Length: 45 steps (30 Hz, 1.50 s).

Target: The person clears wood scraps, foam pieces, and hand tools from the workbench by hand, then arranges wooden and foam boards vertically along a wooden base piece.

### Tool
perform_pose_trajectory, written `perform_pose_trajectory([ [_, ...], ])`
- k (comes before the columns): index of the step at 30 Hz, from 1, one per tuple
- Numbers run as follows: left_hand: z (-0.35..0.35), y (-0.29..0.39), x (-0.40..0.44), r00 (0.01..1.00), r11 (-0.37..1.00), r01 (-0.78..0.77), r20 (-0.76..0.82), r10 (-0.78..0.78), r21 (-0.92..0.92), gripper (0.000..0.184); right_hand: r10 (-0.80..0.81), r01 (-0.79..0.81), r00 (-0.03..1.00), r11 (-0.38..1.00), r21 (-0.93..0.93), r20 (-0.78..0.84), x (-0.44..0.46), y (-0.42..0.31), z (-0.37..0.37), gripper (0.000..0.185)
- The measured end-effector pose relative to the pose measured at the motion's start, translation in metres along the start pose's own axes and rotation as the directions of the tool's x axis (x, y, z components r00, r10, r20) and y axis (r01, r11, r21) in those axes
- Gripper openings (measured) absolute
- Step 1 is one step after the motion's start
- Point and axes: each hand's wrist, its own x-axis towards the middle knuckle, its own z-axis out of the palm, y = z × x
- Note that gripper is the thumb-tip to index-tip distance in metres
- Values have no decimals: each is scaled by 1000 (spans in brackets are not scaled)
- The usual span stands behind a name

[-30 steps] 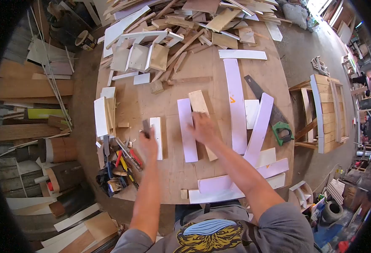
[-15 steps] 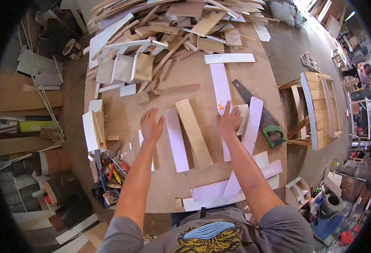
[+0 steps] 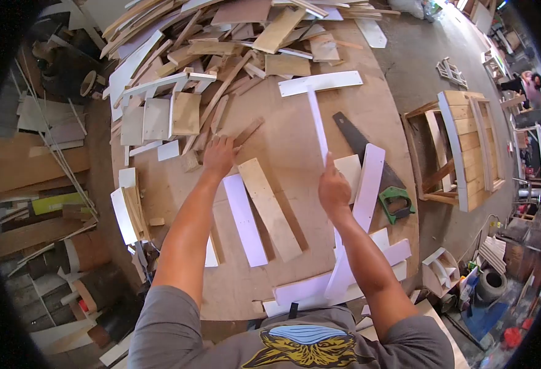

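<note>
on my feed i get a tan tabletop (image 3: pixel 286 144), a pale lilac plank (image 3: pixel 318 126), a white board (image 3: pixel 319 84) and a brown strip (image 3: pixel 250 130). i read the saw handle (image 3: pixel 396 205) as green, its blade (image 3: pixel 350 134) dark grey, and the grey shirt (image 3: pixel 172 329) as printed in black, yellow and striped light blue.

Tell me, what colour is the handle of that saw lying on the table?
Green; it shows best in the head view.
</note>
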Motion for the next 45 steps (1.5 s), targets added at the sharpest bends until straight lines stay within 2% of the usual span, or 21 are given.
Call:
perform_pose_trajectory([
  [4,-18,-9,12,999,979,33,-45,-25,199,44,117,-118,993,941,316,22,-1,-12,-24,57],
  [5,-20,-16,15,995,967,74,-78,-56,246,41,156,-162,987,921,355,45,-1,-16,-25,62],
  [8,-20,-42,21,982,920,158,-158,-107,359,33,284,-328,942,888,322,178,7,-36,-42,70],
  [10,-13,-57,23,980,901,159,-178,-93,404,29,303,-365,925,875,317,229,9,-38,-36,64],
  [12,-7,-64,25,968,908,183,-232,-99,376,28,313,-404,901,857,320,302,15,-31,-30,56],
  [13,-5,-66,26,961,912,195,-257,-103,361,28,280,-363,924,858,365,261,12,-26,-27,53],
  [15,-9,-71,29,950,940,233,-267,-164,249,28,207,-264,963,854,449,174,8,-25,-25,48],
  [21,-49,-83,25,869,934,326,-343,-357,-146,29,17,-106,980,884,455,196,27,-48,-30,44],
  [24,-64,-102,6,817,911,328,-408,-407,-250,29,-56,-88,974,800,594,219,41,-60,-20,50],
  [27,-57,-138,-12,762,877,386,-437,-478,-286,30,-52,-176,954,700,692,296,44,-77,-17,49],
  [29,-56,-162,-21,718,835,454,-428,-550,-310,37,-16,-220,951,665,714,308,45,-83,2,39],
  [30,-64,-163,-23,676,810,530,-452,-582,-251,40,0,-241,949,646,724,316,47,-88,10,33],
  [32,-85,-159,-25,589,731,669,-508,-629,-130,46,23,-332,932,461,823,362,60,-105,9,33],
  [33,-85,-158,-26,543,718,677,-547,-637,-163,54,31,-371,922,357,857,386,69,-115,10,33],
  [36,-79,-113,-40,585,724,626,-441,-681,-290,59,-19,-449,885,230,863,466,103,-142,14,36],
  [37,-102,-78,-47,703,685,533,-191,-685,-496,59,-18,-477,873,170,862,487,114,-154,15,37],
  [38,-124,-44,-54,805,569,460,50,-591,-681,59,-16,-504,861,111,856,509,124,-170,16,38],
  [40,-73,-12,-70,862,341,402,225,-455,-850,60,-50,-547,835,31,836,548,136,-198,15,42],
  [42,-93,14,-72,784,126,526,421,-456,-841,57,-124,-582,808,-9,813,576,139,-216,14,46],
  [43,-102,20,-73,738,19,578,512,-439,-816,55,-131,-581,796,106,807,591,138,-214,13,49],
  [45,-84,7,-87,785,-46,496,471,-403,-867,52,-143,-553,771,332,764,621,131,-210,11,53],
])
